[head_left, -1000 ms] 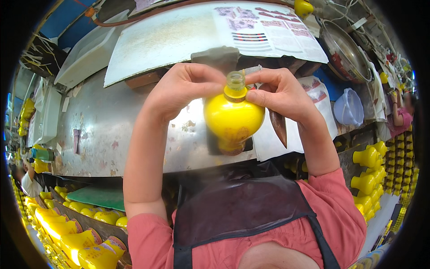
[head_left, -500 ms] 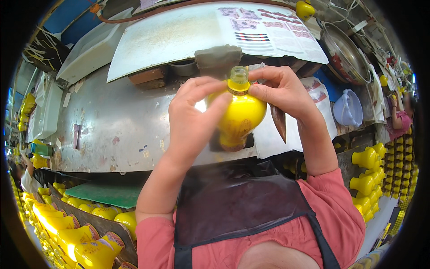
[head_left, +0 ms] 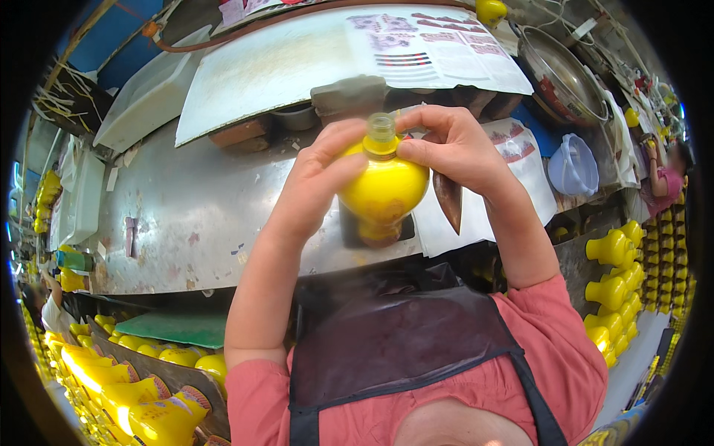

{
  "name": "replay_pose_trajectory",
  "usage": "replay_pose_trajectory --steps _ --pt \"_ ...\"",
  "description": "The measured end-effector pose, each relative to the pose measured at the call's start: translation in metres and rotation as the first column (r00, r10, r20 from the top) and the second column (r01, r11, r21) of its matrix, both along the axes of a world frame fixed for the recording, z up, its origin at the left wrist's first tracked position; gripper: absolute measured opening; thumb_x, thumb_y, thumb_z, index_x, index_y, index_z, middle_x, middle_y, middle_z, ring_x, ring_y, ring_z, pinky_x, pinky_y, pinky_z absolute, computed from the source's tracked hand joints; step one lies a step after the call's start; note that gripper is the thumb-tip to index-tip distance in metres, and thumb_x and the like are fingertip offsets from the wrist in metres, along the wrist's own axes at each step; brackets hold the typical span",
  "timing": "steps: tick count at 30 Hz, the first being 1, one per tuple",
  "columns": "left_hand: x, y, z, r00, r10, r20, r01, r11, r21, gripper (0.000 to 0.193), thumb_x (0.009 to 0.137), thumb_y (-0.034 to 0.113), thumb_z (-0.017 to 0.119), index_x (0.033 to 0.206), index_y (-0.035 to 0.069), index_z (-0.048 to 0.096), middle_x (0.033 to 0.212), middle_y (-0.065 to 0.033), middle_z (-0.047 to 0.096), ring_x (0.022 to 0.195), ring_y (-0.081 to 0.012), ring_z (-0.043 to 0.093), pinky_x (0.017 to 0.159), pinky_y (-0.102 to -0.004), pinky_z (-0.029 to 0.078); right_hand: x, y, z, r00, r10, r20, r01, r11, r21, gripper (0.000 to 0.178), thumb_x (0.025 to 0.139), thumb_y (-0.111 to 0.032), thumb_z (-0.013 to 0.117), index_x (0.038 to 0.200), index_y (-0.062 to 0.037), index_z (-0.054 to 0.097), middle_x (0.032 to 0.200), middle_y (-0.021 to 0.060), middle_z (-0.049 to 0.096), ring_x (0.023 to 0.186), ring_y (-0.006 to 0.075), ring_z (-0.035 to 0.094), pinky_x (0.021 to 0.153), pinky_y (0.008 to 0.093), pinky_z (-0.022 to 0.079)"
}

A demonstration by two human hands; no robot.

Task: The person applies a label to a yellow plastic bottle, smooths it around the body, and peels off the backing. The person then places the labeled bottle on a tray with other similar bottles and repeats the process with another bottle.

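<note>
A yellow, round-bellied bottle with a bare clear-glass neck stands upright on a dark pad at the bench's near edge. Against its left shoulder, just below the neck, my left hand is closed, thumb in front. My right hand presses thumb and fingers at the right side of the neck base. From under that palm a brown, pointed, horn-like tool sticks out, tip toward me. A thin dark band rings the base of the neck; my fingers partly hide it.
A white board with printed decal sheets lies behind the bottle. To the right are a lilac bucket and a metal basin. Yellow bottles crowd the lower left, others the right. A co-worker is at far right.
My left fingers and thumb have closed in against the bottle's shoulder, where a gap showed before. The whole view has shifted slightly; the bottle stays on its pad.
</note>
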State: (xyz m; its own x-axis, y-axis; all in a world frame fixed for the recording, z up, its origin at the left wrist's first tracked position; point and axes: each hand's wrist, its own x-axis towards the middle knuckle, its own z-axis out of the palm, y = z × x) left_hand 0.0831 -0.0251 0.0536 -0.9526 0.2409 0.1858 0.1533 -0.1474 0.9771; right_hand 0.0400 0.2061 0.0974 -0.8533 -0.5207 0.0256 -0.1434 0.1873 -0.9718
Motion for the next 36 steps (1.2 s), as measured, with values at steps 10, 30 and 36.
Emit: replay_pose_trajectory --steps 10,30,36 --pt "0.006 0.028 0.041 0.894 0.337 -0.295 -0.415 0.871 -0.262 0.035 0.077 0.015 0.083 0.107 -0.001 0.073 0.099 -0.0042 0.069 0.094 -0.0123 0.061 0.086 -0.0284 0.05 0.014 -0.007 -0.003 0.973 -0.093 -0.209 0.114 0.99 0.087 0.019 0.094 -0.018 0.075 0.096 -0.0017 0.065 0.088 0.0001 0.068 0.073 0.0022 0.063 0.06 0.0199 0.048" --pt "0.048 0.031 0.061 0.939 0.284 -0.196 -0.32 0.929 -0.184 0.016 0.085 0.0 0.079 0.095 -0.001 0.067 0.103 -0.0076 0.071 0.098 -0.0133 0.064 0.09 -0.028 0.052 0.046 -0.004 0.002 0.814 -0.165 -0.558 0.207 0.978 0.014 0.013 0.088 -0.014 0.073 0.093 -0.0018 0.073 0.088 0.0104 0.072 0.068 0.0187 0.063 0.061 0.0309 0.049" --pt "0.045 0.028 0.057 0.893 0.274 -0.358 -0.399 0.849 -0.345 0.016 0.083 0.0 0.078 0.093 -0.001 0.067 0.102 -0.008 0.072 0.098 -0.0134 0.065 0.09 -0.0281 0.051 0.047 -0.005 -0.003 0.755 -0.161 -0.636 0.228 0.973 0.024 0.01 0.089 -0.009 0.071 0.096 -0.0017 0.072 0.09 0.0118 0.072 0.074 0.0249 0.068 0.065 0.033 0.052"
